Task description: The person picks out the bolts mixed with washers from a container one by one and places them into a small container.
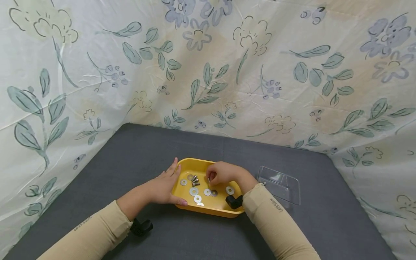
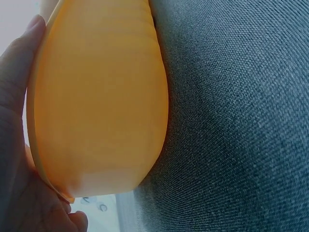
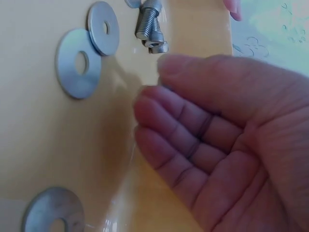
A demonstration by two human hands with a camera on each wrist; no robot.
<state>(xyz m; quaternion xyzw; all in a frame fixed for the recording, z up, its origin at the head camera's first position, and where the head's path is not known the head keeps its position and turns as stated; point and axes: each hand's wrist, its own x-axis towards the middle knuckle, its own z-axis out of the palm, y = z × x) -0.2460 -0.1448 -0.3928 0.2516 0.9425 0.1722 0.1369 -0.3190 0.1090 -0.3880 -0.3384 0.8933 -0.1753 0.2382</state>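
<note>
A yellow tray (image 1: 208,212) holds several flat washers (image 1: 193,191) and a small cluster of metal screws (image 1: 195,180). My left hand (image 1: 162,186) spans the tray's left end and grips it, thumb on the near rim and fingers at the far corner. In the left wrist view the tray's outer wall (image 2: 101,101) fills the middle. Over the tray's inside, my right hand (image 1: 224,172) pinches a washer between thumb and index finger; only a thin pale edge of it shows. In the right wrist view, washers (image 3: 78,63) lie beside my curled fingers.
To the right of the tray lies a clear plastic box (image 1: 294,191) with some small metal pieces near its left edge, partly behind my right forearm. A dark grey cloth (image 1: 182,238) covers the table. Flowered curtains (image 1: 224,72) stand around the back and sides.
</note>
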